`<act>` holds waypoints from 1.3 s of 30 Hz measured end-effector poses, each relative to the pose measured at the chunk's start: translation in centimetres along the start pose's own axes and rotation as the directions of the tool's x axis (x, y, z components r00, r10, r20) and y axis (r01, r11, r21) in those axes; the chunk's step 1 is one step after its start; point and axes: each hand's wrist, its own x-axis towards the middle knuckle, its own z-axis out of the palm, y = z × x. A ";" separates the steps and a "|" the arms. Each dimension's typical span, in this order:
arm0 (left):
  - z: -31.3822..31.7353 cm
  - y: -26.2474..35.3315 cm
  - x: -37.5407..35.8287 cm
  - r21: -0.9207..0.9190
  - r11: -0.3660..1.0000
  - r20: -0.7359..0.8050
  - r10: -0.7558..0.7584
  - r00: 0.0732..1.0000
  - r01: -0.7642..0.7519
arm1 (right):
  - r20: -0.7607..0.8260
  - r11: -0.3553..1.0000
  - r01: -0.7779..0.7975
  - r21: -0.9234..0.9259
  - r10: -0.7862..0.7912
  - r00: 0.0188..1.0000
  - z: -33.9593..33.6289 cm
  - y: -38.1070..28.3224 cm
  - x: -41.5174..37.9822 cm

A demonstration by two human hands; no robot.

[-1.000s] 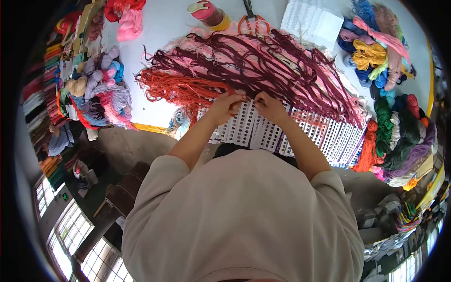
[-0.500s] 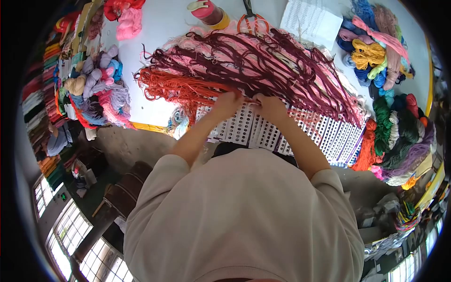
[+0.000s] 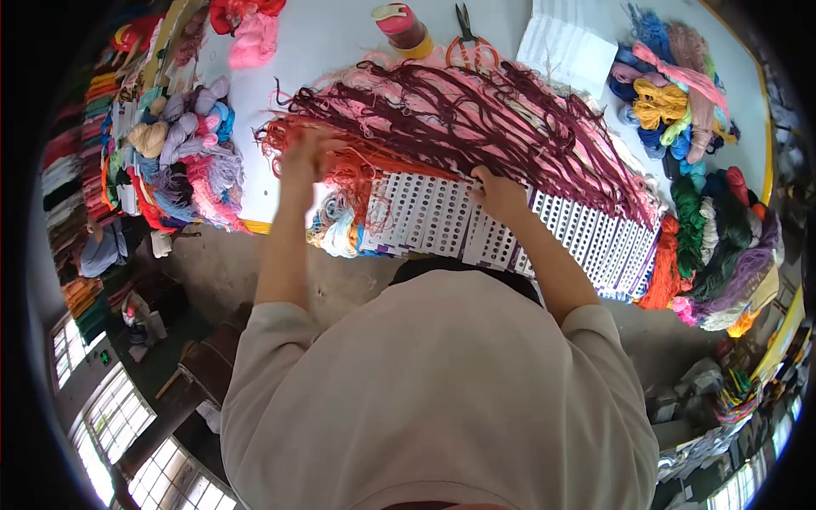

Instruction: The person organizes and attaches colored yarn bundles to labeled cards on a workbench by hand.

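White cards with rows of punched holes [image 3: 425,212] lie side by side along the table's near edge. Orange-red yarn [image 3: 374,153] hangs over the left part, and dark maroon strands [image 3: 476,119] mixed with pink ones spread across the far side. My left hand [image 3: 304,161] is over the left end of the orange yarn, its fingers smeared by motion. My right hand [image 3: 500,194] rests at the far edge of the cards, where the orange and maroon strands meet. Its fingers are pinched together; whatever is between them is too small to make out.
Beyond the yarn stand a pink-and-yellow bottle [image 3: 403,32], orange-handled scissors [image 3: 473,53] and a white sheet [image 3: 564,47]. Coloured yarn bundles lie at left [image 3: 200,144], far right [image 3: 667,93] and near right [image 3: 722,238]. The table's yellow edge [image 3: 257,227] shows on the left.
My left hand has moved left, away from my right hand, to the far end of the orange yarn. My right hand stays near the same card edge. The view has shifted slightly.
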 end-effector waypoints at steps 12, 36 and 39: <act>9.9 4.3 -10.1 -0.610 0.761 0.573 0.230 0.787 0.221 | -0.341 0.293 0.332 0.897 -0.021 0.940 -7.6 -16.0 -11.5; 7.7 4.5 -14.3 -0.471 0.877 0.449 0.335 0.828 -0.099 | -0.399 -0.035 0.398 0.917 -0.034 0.916 -4.4 -19.4 -16.1; 7.2 4.8 -14.5 -0.449 0.885 0.485 0.355 0.799 -0.120 | -0.410 -0.010 0.410 0.912 -0.048 0.911 -4.3 -19.4 -16.2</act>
